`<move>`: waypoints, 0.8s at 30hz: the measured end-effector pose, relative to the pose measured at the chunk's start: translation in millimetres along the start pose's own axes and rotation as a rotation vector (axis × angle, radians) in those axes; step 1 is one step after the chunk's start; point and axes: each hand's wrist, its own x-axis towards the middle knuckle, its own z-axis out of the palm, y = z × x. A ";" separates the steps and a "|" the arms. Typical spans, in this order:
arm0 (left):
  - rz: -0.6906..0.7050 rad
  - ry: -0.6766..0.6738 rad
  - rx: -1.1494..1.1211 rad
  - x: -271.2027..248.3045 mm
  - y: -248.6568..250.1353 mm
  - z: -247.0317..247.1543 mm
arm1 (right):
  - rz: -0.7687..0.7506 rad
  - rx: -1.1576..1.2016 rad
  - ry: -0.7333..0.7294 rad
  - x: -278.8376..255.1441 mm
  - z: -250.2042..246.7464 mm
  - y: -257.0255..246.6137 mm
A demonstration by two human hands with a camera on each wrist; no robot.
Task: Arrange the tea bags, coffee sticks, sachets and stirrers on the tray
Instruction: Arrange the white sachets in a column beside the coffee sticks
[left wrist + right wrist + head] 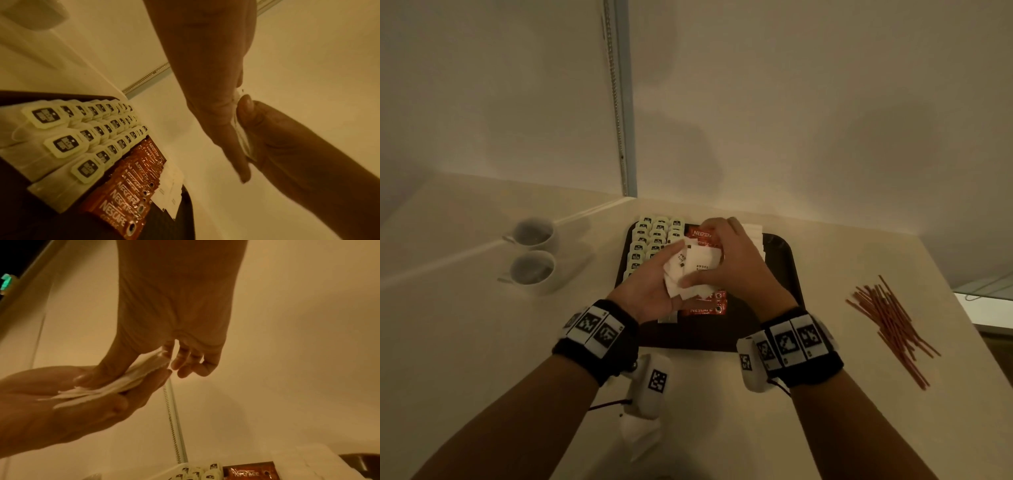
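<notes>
Both hands hold a stack of white sugar sachets [697,269] just above the dark tray [779,263]. My left hand [654,279] cups the stack from below and the left. My right hand [736,257] grips it from the right, thumb pressed on top. The wrist views show the sachets [242,141] [123,382] pinched edge-on between the two hands. Tea bags [654,236] fill neat rows on the tray's left part. Red coffee sticks [703,308] lie in a column beside them, partly hidden by the hands. Red stirrers [890,325] lie in a loose heap on the counter, right of the tray.
Two white cups [534,234] [534,270] stand on the counter left of the tray. More white sachets [753,233] lie at the tray's back right. A white packet [640,435] lies on the counter near me. Walls close off the counter at the back.
</notes>
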 end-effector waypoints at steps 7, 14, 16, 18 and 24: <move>0.026 0.033 -0.067 13.6 0.7 2.1 | 0.066 0.234 0.058 -1.9 -3.8 16.8; 0.045 0.109 0.093 28.3 -7.0 -2.3 | 0.140 0.313 0.119 5.8 -6.7 33.0; 0.036 0.098 0.041 32.7 -6.6 -2.0 | 0.153 0.315 0.108 8.6 -5.5 34.6; 0.037 0.069 -0.017 35.5 -3.7 0.0 | 0.172 0.317 0.132 11.4 -4.5 37.5; 0.204 0.138 0.041 43.6 -0.1 3.1 | 0.313 0.538 0.205 16.5 -14.4 40.3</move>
